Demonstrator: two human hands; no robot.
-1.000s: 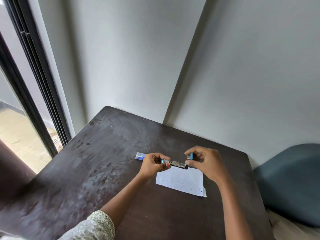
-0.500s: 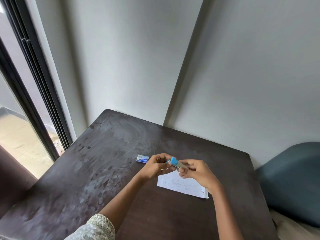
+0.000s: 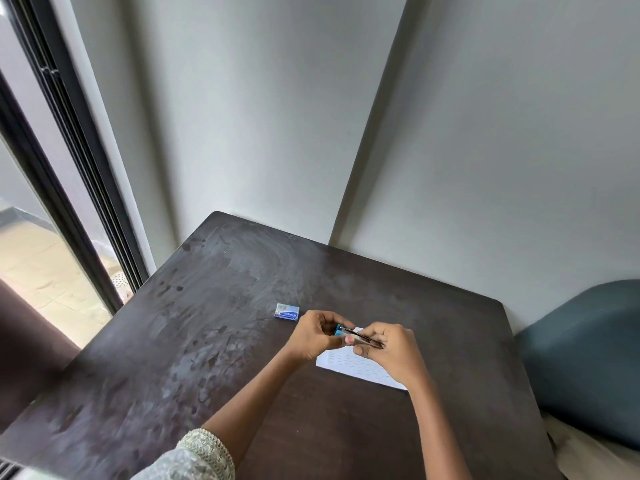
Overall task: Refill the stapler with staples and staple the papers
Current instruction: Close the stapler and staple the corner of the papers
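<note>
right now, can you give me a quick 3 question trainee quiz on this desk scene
1. True or false: both hands, left and right, grip the small blue and metal stapler.
2. What lies flat under the right hand?
3. The small blue staple box sits: A on the sheet, B on the dark wooden table left of the hands, C in a hand.

Key: 1 true. 2 the white printed paper sheet. 3 B.

Dark brown wooden tabletop (image 3: 214,341), surface smudged and scuffed, set in a corner of plain grey-white walls (image 3: 502,150). Black-framed sliding window (image 3: 69,161) at left admits daylight; tiled floor (image 3: 38,268) visible beyond it. Blue-grey cushioned seat (image 3: 585,358) at near right.
</note>
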